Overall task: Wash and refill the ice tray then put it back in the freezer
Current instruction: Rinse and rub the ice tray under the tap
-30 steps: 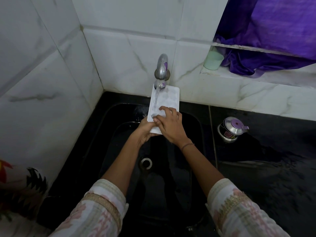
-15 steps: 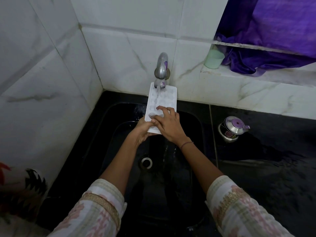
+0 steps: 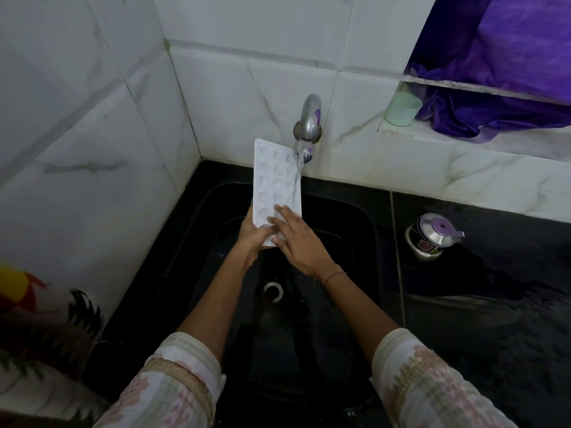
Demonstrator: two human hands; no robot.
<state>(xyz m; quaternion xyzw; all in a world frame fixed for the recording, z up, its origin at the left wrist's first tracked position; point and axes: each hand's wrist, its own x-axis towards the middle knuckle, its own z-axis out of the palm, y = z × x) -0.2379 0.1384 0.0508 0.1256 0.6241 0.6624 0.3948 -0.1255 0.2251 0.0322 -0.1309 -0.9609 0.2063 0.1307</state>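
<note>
Ice tray, white and thin, is held over the black sink, tilted with its far end up against the tap; the stream strikes its right side. The left hand is clamped on the near left corner, thumb on top and fingers hidden beneath. The right hand lies flat on the near cells, fingers spread, rubbing rather than gripping. It looks light and somewhat bendy, and being wet it is likely slippery, so once filled it would probably sag and spill if held by one end. Better to take it by both long edges, level. A steel pot sits on the counter to the right, well apart.
</note>
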